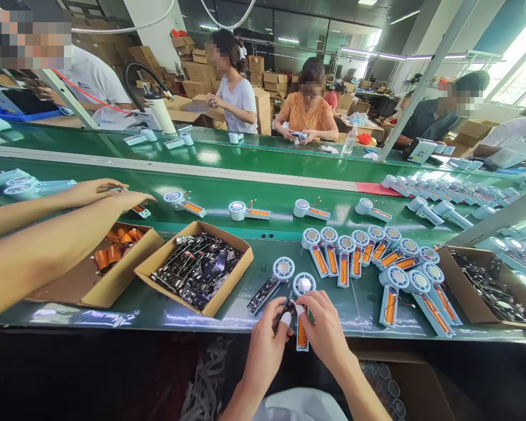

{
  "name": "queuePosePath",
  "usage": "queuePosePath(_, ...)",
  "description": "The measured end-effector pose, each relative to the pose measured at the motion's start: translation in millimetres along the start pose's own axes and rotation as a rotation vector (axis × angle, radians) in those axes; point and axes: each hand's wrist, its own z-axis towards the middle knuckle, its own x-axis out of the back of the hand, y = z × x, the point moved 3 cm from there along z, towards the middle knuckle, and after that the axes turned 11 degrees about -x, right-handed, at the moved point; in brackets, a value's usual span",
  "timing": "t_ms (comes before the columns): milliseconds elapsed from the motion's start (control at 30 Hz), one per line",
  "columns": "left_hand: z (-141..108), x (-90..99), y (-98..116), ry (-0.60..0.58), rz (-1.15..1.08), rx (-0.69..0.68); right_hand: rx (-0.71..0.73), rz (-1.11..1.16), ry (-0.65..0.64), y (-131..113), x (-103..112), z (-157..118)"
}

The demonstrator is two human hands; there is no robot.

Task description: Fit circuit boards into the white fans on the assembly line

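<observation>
My left hand (pixel 265 336) pinches a small black circuit board (pixel 288 305) between thumb and fingers. My right hand (pixel 323 321) is closed, its thumb and fingertips meeting by the board's upper end; whatever is between them is too small to make out. White covers show on both thumbs. Under my hands lies a light blue handheld fan (pixel 304 284), its round head away from me and an orange battery (pixel 302 334) in its open handle. Just left of it rests another fan (pixel 283 269) with a black board lying along its handle.
Left stands a carton of circuit boards (pixel 245 257); beyond it, a carton of orange batteries (pixel 100 295) under a co-worker's arms (pixel 48 245). Several open fans (pixel 344 245) lie right, beside another board carton (pixel 477 313). More fans line the green belt (pixel 219 199). People work opposite.
</observation>
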Motion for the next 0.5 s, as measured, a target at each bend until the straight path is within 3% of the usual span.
queuePosePath(300,-3.9,1.9,-0.2,0.027,0.113,-0.146,0.109,-0.100,0.055,-5.3,-6.7,-1.5)
queuePosePath(500,4.7,10.7,3.3,-0.091,-0.009,-0.087,-0.069,0.075,-0.081,2.0,2.4,7.1)
